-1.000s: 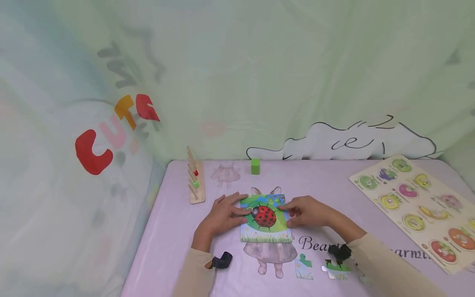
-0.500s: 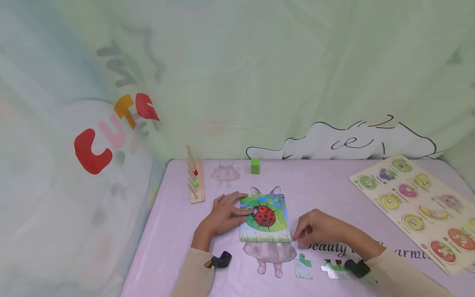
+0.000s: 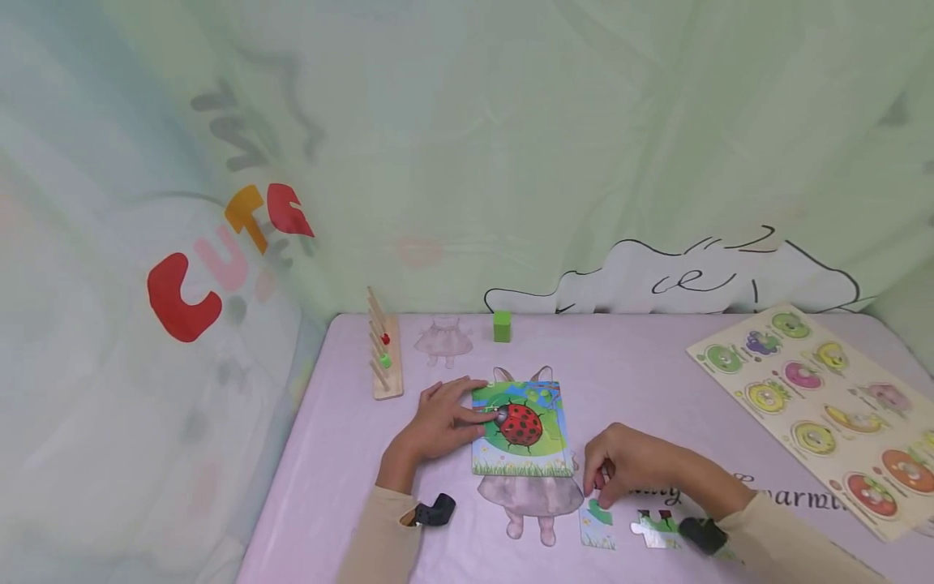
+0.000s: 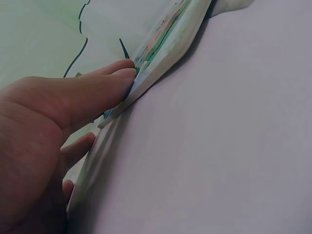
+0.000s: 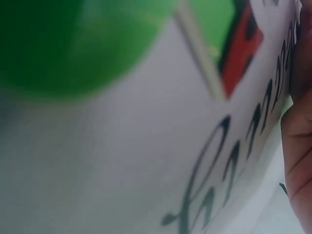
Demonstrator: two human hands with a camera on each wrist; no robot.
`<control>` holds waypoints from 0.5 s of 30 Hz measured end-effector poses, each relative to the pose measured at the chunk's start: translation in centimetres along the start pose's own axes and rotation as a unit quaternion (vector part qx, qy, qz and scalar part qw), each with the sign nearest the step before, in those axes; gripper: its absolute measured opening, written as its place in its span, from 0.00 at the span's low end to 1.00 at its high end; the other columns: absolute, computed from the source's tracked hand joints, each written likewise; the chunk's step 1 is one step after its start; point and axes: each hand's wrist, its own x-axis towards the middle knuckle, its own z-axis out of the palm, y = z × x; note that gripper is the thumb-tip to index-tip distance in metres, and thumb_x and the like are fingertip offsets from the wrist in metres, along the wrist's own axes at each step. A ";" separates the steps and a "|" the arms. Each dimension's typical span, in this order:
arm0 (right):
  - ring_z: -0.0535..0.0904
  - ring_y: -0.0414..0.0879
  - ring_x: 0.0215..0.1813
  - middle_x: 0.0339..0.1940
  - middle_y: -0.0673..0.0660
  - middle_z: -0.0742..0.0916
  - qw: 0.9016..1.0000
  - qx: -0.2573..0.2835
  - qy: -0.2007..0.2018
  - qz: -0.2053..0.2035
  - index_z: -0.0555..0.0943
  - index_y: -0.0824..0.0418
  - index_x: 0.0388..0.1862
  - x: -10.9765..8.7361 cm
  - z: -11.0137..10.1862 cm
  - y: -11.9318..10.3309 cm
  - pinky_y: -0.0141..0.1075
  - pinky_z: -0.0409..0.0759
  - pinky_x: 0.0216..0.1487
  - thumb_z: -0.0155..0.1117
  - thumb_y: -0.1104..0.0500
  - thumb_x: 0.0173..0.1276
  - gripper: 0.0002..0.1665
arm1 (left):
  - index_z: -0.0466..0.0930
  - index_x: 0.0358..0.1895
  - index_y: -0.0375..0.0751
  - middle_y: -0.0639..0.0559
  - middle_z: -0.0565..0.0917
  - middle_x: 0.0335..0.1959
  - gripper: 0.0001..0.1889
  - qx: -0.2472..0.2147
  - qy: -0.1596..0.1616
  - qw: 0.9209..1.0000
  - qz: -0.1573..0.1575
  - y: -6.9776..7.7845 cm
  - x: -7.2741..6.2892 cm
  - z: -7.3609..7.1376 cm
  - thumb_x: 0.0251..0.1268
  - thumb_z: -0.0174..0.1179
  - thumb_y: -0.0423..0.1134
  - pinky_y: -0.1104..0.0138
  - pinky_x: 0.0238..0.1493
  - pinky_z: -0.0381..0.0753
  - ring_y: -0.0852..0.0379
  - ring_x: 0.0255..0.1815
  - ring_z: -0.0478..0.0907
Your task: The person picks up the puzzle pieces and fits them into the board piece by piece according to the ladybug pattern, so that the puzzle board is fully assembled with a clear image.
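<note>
A square ladybug picture board (image 3: 520, 426) lies flat on the table in the head view. Its left side is under my left hand (image 3: 441, 422), whose spread fingers and thumb rest on it. In the left wrist view the thumb of the left hand (image 4: 48, 112) lies on the board's edge (image 4: 165, 61). My right hand (image 3: 635, 464) is low beside the board's lower right corner, fingers bent down. Its fingertips are at the top of a green and pale blue puzzle piece (image 3: 598, 531); whether they grip it is hidden.
Another puzzle piece (image 3: 659, 531) lies to the right, and one more is partly hidden by the right wrist. A wooden peg stand (image 3: 389, 373) is at the back left. A green block (image 3: 502, 327) stands behind the board. A fruit board (image 3: 795, 414) lies at right.
My right hand has left the ladybug board's right edge and moved down toward the loose puzzle piece. The left hand and the board have stayed in place.
</note>
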 end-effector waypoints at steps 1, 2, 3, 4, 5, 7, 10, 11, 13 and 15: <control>0.76 0.32 0.30 0.25 0.40 0.84 1.000 -0.002 -0.002 -0.001 0.92 0.43 0.28 0.1 0.1 0.1 0.27 0.77 0.31 0.85 0.57 0.48 0.11 | 0.82 0.61 0.70 0.59 0.64 0.79 0.16 0.001 0.000 1.000 0.000 0.0 0.0 0.0 0.73 0.61 0.52 0.41 0.79 0.45 0.50 0.84 0.52; 0.76 0.32 0.30 0.25 0.40 0.84 1.000 -0.004 -0.005 -0.002 0.92 0.43 0.28 0.1 0.2 0.1 0.27 0.77 0.32 0.85 0.57 0.48 0.11 | 0.82 0.61 0.70 0.59 0.64 0.79 0.16 0.002 -0.002 1.000 -0.001 0.0 0.0 0.0 0.73 0.61 0.52 0.41 0.79 0.45 0.50 0.84 0.51; 0.76 0.32 0.30 0.25 0.40 0.84 1.000 -0.006 -0.007 -0.004 0.92 0.43 0.28 0.2 0.2 0.2 0.27 0.77 0.32 0.85 0.58 0.47 0.11 | 0.82 0.62 0.70 0.59 0.64 0.80 0.17 0.003 -0.003 1.000 -0.002 0.0 0.0 0.0 0.73 0.61 0.52 0.41 0.79 0.45 0.50 0.84 0.51; 0.76 0.32 0.30 0.25 0.39 0.84 1.000 -0.007 -0.010 -0.005 0.92 0.43 0.27 0.3 0.3 0.3 0.28 0.77 0.32 0.85 0.57 0.47 0.11 | 0.82 0.62 0.70 0.59 0.64 0.80 0.17 0.002 -0.004 1.000 -0.002 0.0 0.0 0.0 0.73 0.61 0.52 0.41 0.79 0.45 0.50 0.84 0.51; 0.76 0.32 0.30 0.25 0.39 0.84 1.000 -0.007 -0.012 -0.006 0.92 0.42 0.27 0.3 0.3 0.3 0.28 0.78 0.32 0.85 0.58 0.47 0.11 | 0.82 0.62 0.70 0.60 0.64 0.80 0.17 0.003 -0.005 1.000 -0.003 0.1 0.0 0.0 0.73 0.61 0.52 0.41 0.79 0.45 0.50 0.84 0.51; 0.76 0.31 0.30 0.24 0.39 0.84 1.000 -0.007 -0.015 -0.005 0.92 0.42 0.27 0.4 0.3 0.4 0.27 0.78 0.32 0.85 0.58 0.47 0.11 | 0.82 0.62 0.70 0.59 0.64 0.80 0.17 0.001 -0.005 1.000 -0.003 0.1 0.0 -0.1 0.73 0.61 0.52 0.41 0.79 0.45 0.50 0.84 0.52; 0.76 0.31 0.30 0.25 0.39 0.85 1.000 -0.010 -0.018 -0.010 0.92 0.42 0.26 0.4 0.2 0.3 0.27 0.78 0.33 0.85 0.57 0.48 0.10 | 0.82 0.61 0.70 0.60 0.64 0.80 0.16 0.001 -0.005 1.000 -0.003 0.1 0.0 -0.1 0.73 0.61 0.53 0.41 0.79 0.45 0.50 0.84 0.52; 0.76 0.31 0.30 0.25 0.39 0.85 1.000 -0.010 -0.019 -0.009 0.92 0.42 0.26 0.4 0.1 0.3 0.27 0.77 0.33 0.85 0.57 0.48 0.10 | 0.82 0.61 0.70 0.60 0.64 0.80 0.16 0.003 -0.005 1.000 -0.003 0.1 0.0 -0.1 0.73 0.60 0.53 0.41 0.79 0.45 0.50 0.84 0.51; 0.76 0.31 0.30 0.25 0.40 0.85 1.000 -0.008 -0.022 -0.010 0.91 0.44 0.26 0.5 0.0 0.1 0.27 0.77 0.33 0.84 0.57 0.49 0.09 | 0.82 0.62 0.71 0.60 0.63 0.80 0.16 0.006 -0.005 1.000 -0.002 0.1 0.0 -0.1 0.73 0.60 0.53 0.42 0.79 0.45 0.51 0.84 0.51; 0.75 0.32 0.30 0.25 0.41 0.85 1.000 -0.004 -0.025 -0.006 0.91 0.44 0.26 0.5 -0.1 0.0 0.27 0.76 0.33 0.84 0.57 0.49 0.09 | 0.82 0.62 0.71 0.60 0.63 0.80 0.16 0.008 -0.005 1.000 -0.001 0.0 0.0 0.0 0.73 0.60 0.53 0.42 0.79 0.45 0.51 0.84 0.51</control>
